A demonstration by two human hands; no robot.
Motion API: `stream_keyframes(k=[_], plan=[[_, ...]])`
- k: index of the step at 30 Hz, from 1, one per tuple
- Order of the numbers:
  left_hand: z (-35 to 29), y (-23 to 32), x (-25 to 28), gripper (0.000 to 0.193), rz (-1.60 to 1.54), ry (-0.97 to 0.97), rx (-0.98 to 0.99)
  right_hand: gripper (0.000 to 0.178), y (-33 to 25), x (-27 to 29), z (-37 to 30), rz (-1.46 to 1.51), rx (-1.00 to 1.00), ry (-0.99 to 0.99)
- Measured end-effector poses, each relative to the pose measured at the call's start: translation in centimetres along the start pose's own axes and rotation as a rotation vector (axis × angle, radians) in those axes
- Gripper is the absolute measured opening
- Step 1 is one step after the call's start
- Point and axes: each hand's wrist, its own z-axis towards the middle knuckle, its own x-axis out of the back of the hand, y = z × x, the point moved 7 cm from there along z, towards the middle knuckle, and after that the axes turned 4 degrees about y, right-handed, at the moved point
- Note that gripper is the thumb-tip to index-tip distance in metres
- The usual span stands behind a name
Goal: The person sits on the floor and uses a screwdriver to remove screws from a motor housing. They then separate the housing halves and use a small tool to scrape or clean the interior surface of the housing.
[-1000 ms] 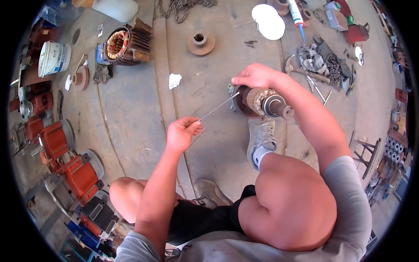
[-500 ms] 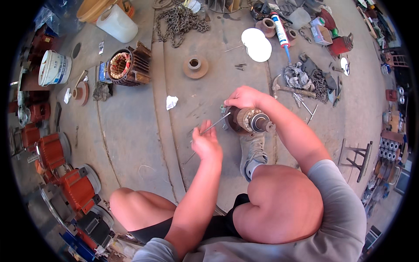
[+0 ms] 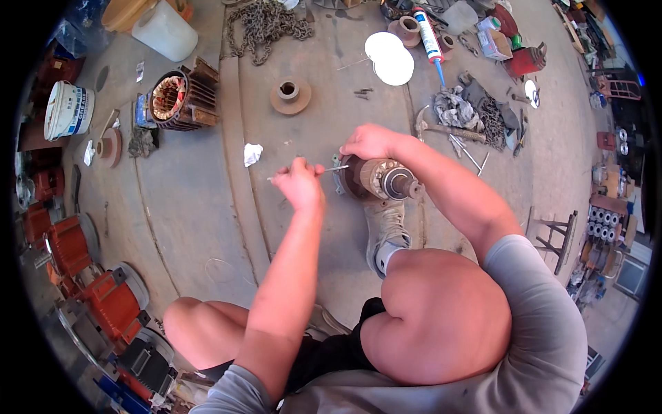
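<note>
A motor rotor (image 3: 378, 178) stands on end beside my right shoe (image 3: 386, 228), tilted toward me. A shiny bearing (image 3: 398, 183) and a stub of shaft (image 3: 416, 190) show at its upper end. Around its lower end sits a dark round end flange (image 3: 353, 181). My right hand (image 3: 369, 142) is closed on the far rim of that flange, its fingertips partly hidden. In my left hand (image 3: 301, 183) is a slim metal rod (image 3: 336, 168), pinched between closed fingers. The rod's tip reaches the flange's left side; whether it enters a hole there I cannot tell.
A flanged hub (image 3: 291, 100) and a crumpled white paper (image 3: 253, 154) lie ahead. Left are a motor stator housing (image 3: 186, 100) and orange motors (image 3: 110, 303). To the right lie a hammer (image 3: 452, 132), grey rags (image 3: 455, 109), chain and a sealant tube (image 3: 429, 38).
My left hand has moved up and left and has turned, bringing the rod from a slant to nearly level. The right hand stays on the flange. The whole view has shifted slightly.
</note>
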Motion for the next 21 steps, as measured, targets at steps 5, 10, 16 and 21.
stream_keyframes(k=[5,10,16,21], plan=[[1.4,1.0,-2.5,0.053,0.148,-0.223,0.030,0.040,1.3,-0.1,0.2,0.100,0.027,0.015],[1.0,1.4,-4.2,0.045,0.141,-0.235,0.015,0.044,2.2,0.4,0.6,-0.008,0.106,0.022],[1.1,1.1,-1.4,0.011,-0.481,-0.085,0.335,0.062,3.8,0.3,-0.1,0.477,-0.079,0.150],[1.5,2.1,-4.3,0.021,-0.587,-0.074,0.306,0.052,4.7,3.6,-2.2,0.575,-0.044,0.545]])
